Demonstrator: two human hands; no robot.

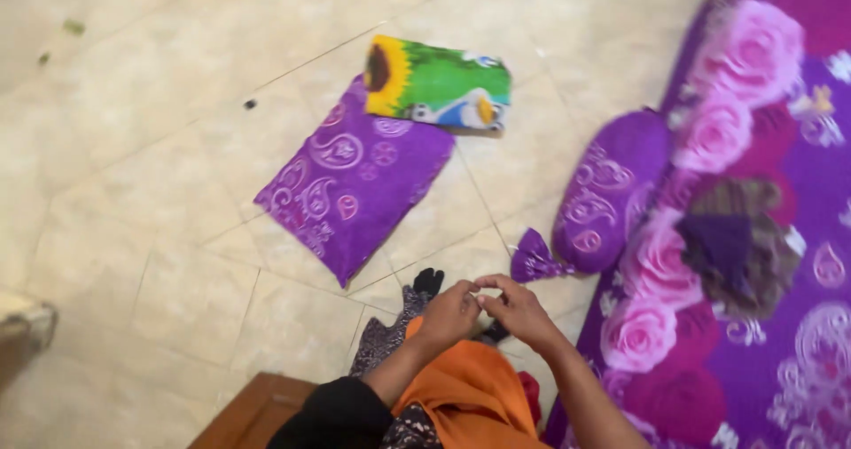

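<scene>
Both hands meet above the lap: the left hand (449, 312) and right hand (519, 307) press fingertips together, seemingly pinching something too small to identify, near the purple bolster (612, 187) at the mattress edge (620, 387).

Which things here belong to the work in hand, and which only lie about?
In hand:
- left hand and right hand, fingertips together
- purple paisley bolster pillow, nearest them

Lying about:
- flat purple paisley pillowcase
- folded sunflower-print cloth
- brown patterned cloth on the rose-print mattress
</scene>
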